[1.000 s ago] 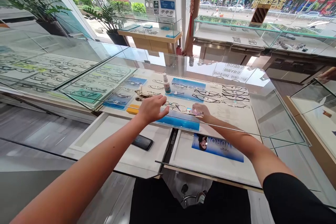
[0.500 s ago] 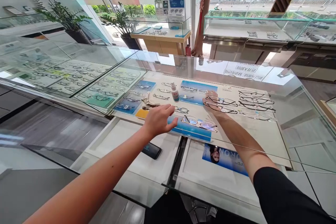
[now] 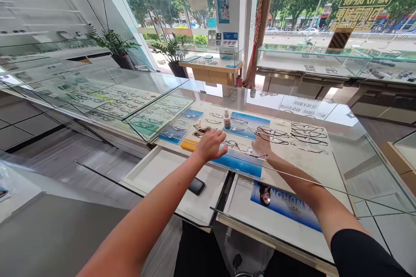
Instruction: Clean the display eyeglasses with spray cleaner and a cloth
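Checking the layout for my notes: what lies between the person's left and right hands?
In the head view, eyeglasses with thin frames lie between the left hand and the right hand.

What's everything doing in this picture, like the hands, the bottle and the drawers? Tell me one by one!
Left hand: fingers bent, thumb apart
Right hand: partly hidden, grip unclear
White bottle: standing upright
Left drawer: open
Right drawer: open
Dark oblong thing: lying flat
Leaflet: lying flat
Glasses: laid out; folded or not, too small to tell
Potted plant: upright
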{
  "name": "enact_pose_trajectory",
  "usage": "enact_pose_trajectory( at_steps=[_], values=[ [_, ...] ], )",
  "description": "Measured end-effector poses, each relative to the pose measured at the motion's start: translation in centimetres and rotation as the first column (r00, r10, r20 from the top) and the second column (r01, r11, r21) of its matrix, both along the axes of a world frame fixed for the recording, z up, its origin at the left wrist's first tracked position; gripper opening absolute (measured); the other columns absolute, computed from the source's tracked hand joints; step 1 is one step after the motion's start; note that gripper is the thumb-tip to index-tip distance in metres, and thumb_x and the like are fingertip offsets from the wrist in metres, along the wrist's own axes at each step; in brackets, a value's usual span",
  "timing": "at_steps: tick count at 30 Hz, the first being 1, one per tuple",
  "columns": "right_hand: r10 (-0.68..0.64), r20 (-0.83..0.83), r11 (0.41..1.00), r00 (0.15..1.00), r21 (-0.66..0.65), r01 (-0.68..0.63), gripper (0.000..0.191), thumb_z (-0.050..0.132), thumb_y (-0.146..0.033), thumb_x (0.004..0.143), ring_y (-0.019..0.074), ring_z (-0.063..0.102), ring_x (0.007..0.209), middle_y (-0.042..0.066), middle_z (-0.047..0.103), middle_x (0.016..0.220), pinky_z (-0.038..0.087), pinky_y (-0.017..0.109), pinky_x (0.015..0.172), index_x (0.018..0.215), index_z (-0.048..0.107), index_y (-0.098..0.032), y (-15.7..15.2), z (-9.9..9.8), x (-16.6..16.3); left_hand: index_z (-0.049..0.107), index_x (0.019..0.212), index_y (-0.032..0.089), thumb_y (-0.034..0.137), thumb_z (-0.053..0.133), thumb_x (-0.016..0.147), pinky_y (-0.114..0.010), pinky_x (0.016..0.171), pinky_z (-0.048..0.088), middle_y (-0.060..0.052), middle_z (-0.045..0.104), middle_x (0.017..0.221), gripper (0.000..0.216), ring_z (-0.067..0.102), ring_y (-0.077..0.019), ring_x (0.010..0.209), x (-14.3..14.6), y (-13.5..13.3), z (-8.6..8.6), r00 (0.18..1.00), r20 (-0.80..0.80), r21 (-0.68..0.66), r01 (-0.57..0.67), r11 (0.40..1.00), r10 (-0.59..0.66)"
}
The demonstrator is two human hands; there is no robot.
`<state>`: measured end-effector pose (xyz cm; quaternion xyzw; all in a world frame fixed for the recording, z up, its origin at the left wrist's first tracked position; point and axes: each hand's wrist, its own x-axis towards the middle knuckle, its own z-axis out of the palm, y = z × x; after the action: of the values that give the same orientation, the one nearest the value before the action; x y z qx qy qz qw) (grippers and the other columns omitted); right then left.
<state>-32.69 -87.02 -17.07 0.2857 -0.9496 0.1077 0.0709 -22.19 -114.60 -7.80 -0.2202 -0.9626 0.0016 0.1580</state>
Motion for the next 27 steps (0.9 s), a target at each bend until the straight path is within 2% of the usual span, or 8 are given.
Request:
enact_pose_trajectory(
  at_steps=[4, 9, 13, 15, 18, 22, 24, 27],
  values=[
    [-0.127, 0.088, 0.992, 0.988, 0.035, 0.124, 0.056, 0.060, -0.027, 0.103, 0.0463, 0.046, 0.162, 0.025, 0.054, 0.171, 0.042, 0.064, 0.129, 0.157, 0.064, -0.012, 1.9, 0.1, 5.0, 0.066, 0.103, 0.019, 0.037, 0.056, 0.101, -0.048, 0.090, 0.051, -0.016, 0.071, 0.108, 0.021, 0.067, -0.0348, 0.104, -0.1, 0.3, 0.1, 0.999, 0.023, -0.033, -0.021, 0.999, 0.022],
    [-0.058, 0.263, 0.995, 0.963, 0.088, 0.036, 0.062, 0.058, -0.039, 0.102, 0.0411, 0.046, 0.159, 0.024, 0.058, 0.168, 0.036, 0.053, 0.132, 0.157, 0.065, -0.009, 5.1, 1.9, 12.6, 0.067, 0.109, 0.019, 0.041, 0.053, 0.103, -0.051, 0.099, 0.050, -0.018, 0.069, 0.115, 0.026, 0.063, -0.0377, 0.114, 0.1, 0.8, 0.3, 0.994, 0.061, 0.000, -0.088, 0.996, 0.088],
    [0.008, 0.423, 0.992, 0.906, 0.109, -0.060, 0.051, 0.057, -0.045, 0.104, 0.0385, 0.051, 0.155, 0.017, 0.063, 0.165, 0.041, 0.051, 0.128, 0.143, 0.076, -0.019, 7.4, 4.4, 17.8, 0.065, 0.116, 0.018, 0.048, 0.055, 0.103, -0.054, 0.109, 0.048, -0.022, 0.066, 0.127, 0.034, 0.059, -0.0408, 0.125, 0.3, 1.2, 0.4, 0.976, 0.067, 0.048, -0.210, 0.976, 0.207],
    [0.049, 0.503, 0.991, 0.863, 0.084, -0.106, 0.047, 0.057, -0.048, 0.104, 0.0391, 0.053, 0.152, 0.016, 0.065, 0.163, 0.042, 0.052, 0.127, 0.136, 0.080, -0.021, 8.4, 6.4, 19.7, 0.064, 0.124, 0.017, 0.051, 0.056, 0.102, -0.055, 0.116, 0.045, -0.024, 0.064, 0.136, 0.042, 0.057, -0.0414, 0.131, 0.3, 1.4, 0.3, 0.961, 0.070, 0.083, -0.274, 0.958, 0.269],
    [0.148, 0.666, 0.984, 0.731, -0.022, -0.179, 0.053, 0.054, -0.055, 0.107, 0.0409, 0.054, 0.150, 0.019, 0.065, 0.160, 0.041, 0.056, 0.127, 0.136, 0.081, -0.021, 9.9, 10.4, 21.8, 0.059, 0.143, 0.011, 0.057, 0.055, 0.102, -0.053, 0.128, 0.038, -0.028, 0.057, 0.155, 0.062, 0.050, -0.0419, 0.148, 0.0, 1.6, 0.1, 0.927, 0.118, 0.125, -0.369, 0.921, 0.355],
    [0.253, 0.742, 0.965, 0.621, -0.150, -0.214, 0.066, 0.051, -0.075, 0.106, 0.0377, 0.055, 0.150, 0.014, 0.067, 0.157, 0.038, 0.055, 0.132, 0.140, 0.080, -0.025, 11.9, 16.8, 22.9, 0.035, 0.173, 0.004, 0.069, 0.042, 0.105, -0.053, 0.142, 0.018, -0.028, 0.025, 0.187, 0.095, 0.018, -0.0411, 0.176, -1.0, 1.9, 0.1, 0.856, 0.249, 0.090, -0.485, 0.870, 0.452],
    [0.272, 0.703, 0.962, 0.657, -0.207, -0.177, 0.073, 0.052, -0.083, 0.103, 0.0376, 0.052, 0.154, 0.012, 0.064, 0.163, 0.036, 0.056, 0.135, 0.143, 0.079, -0.028, 12.7, 19.8, 22.1, 0.025, 0.180, 0.003, 0.075, 0.035, 0.105, -0.054, 0.144, 0.010, -0.025, 0.010, 0.191, 0.104, 0.006, -0.0415, 0.179, -1.6, 2.1, 0.2, 0.821, 0.305, 0.045, -0.519, 0.853, 0.483],
    [0.239, 0.588, 0.962, 0.772, -0.249, -0.108, 0.080, 0.048, -0.089, 0.101, 0.0374, 0.050, 0.158, 0.010, 0.063, 0.166, 0.031, 0.058, 0.139, 0.147, 0.077, -0.030, 13.2, 23.1, 18.6, 0.019, 0.182, 0.004, 0.081, 0.027, 0.104, -0.055, 0.143, 0.012, -0.024, 0.006, 0.192, 0.110, 0.006, -0.0432, 0.180, -2.3, 2.2, 0.6, 0.781, 0.367, 0.006, -0.545, 0.839, 0.505]
  ],
)
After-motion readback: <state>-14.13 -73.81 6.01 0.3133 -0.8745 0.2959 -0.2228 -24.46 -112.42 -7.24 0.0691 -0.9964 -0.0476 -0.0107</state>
